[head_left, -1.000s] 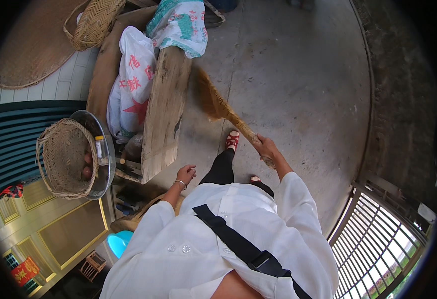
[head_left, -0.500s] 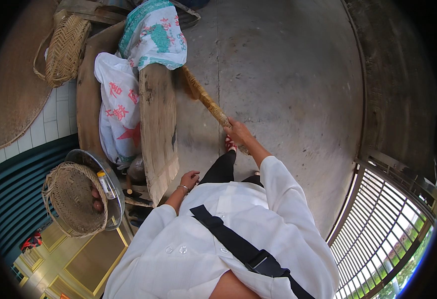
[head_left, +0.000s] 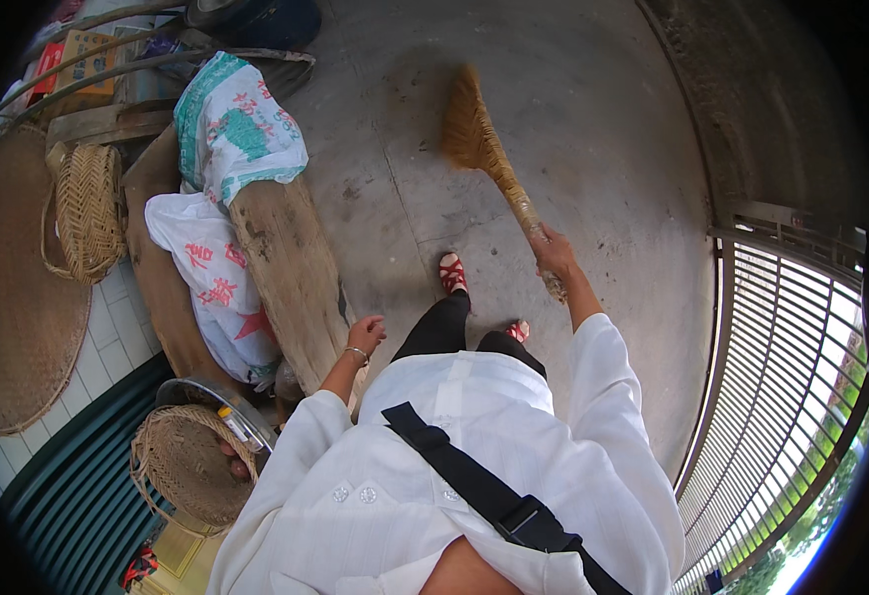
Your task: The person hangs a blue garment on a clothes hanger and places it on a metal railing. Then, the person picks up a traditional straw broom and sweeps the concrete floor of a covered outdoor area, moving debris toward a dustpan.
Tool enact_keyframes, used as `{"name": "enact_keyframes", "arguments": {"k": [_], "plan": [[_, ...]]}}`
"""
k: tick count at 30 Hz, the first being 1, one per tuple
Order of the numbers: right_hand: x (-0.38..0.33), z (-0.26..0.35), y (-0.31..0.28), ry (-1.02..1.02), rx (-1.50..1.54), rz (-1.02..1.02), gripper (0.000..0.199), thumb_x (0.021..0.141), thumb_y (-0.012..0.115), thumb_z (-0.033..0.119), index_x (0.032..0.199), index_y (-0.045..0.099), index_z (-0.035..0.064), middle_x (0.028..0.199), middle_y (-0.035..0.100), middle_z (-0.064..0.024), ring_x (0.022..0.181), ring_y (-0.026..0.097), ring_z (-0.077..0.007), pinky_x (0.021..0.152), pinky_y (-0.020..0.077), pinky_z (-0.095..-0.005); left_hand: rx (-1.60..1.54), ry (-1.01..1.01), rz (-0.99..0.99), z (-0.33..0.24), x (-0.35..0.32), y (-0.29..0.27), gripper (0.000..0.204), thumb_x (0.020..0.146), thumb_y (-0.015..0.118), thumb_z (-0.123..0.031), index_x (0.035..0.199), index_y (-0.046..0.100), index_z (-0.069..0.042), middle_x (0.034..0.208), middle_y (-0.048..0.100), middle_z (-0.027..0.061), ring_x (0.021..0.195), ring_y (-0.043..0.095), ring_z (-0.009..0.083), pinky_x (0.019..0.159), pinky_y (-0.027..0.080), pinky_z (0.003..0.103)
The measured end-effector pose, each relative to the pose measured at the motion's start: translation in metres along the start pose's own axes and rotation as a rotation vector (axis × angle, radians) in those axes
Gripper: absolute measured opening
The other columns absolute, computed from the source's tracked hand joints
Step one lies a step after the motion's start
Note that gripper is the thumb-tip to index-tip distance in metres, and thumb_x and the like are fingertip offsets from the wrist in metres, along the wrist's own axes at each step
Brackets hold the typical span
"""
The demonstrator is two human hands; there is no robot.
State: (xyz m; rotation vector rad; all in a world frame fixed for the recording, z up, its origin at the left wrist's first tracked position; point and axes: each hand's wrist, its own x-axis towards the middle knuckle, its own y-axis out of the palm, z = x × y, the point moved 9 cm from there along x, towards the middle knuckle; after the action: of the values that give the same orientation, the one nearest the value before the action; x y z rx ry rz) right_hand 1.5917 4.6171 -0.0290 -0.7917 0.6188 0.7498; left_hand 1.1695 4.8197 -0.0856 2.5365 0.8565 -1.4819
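My right hand (head_left: 554,251) is wrapped round the handle of a straw hand broom (head_left: 499,169), near its lower end. The broom slants up and to the left, and its fanned bristle head hangs over the grey concrete floor (head_left: 613,129), slightly blurred. My left hand (head_left: 366,335), with a bracelet at the wrist, holds nothing; its fingers are loosely bent and a little apart. It is beside the right edge of a long wooden plank (head_left: 291,258).
White printed sacks (head_left: 241,129) lie by the planks at left. A woven basket (head_left: 89,213) sits farther left. Nearer is a round basket (head_left: 186,466) with several reddish-brown roundish things. A barred metal fence (head_left: 782,377) runs along the right. A dark blue drum (head_left: 256,20) stands at the far left.
The broom has swung from beside the plank out to the right, its head now over open floor. My right hand moved right with it. The sacks and baskets sit farther left in view.
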Motion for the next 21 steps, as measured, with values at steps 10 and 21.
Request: {"name": "enact_keyframes", "arguments": {"k": [10,21], "plan": [[-0.12,-0.079,0.019,-0.146,-0.158,-0.133,0.055,0.079,0.055,0.029,0.129,0.039,0.0103,0.09,0.058,-0.028,0.084,0.057,-0.0417,0.074,0.0455,-0.0436,0.234,0.07,0.176,-0.035,0.014,0.049,0.027,0.081,0.052,-0.013,0.107,0.057,-0.004,0.083,0.063,0.0072,0.07,0.061,0.0141,0.06,0.048,0.026],[-0.199,-0.245,-0.04,0.029,0.023,-0.182,0.05,0.079,0.057,0.032,0.124,0.045,0.011,0.096,0.059,-0.0239,0.09,0.056,-0.0392,0.076,0.0443,-0.0423,0.416,0.127,0.209,-0.073,-0.001,0.109,0.027,0.082,0.054,-0.011,0.108,0.057,-0.005,0.087,0.06,0.0047,0.069,0.058,0.0104,0.058,0.048,0.023]]}}
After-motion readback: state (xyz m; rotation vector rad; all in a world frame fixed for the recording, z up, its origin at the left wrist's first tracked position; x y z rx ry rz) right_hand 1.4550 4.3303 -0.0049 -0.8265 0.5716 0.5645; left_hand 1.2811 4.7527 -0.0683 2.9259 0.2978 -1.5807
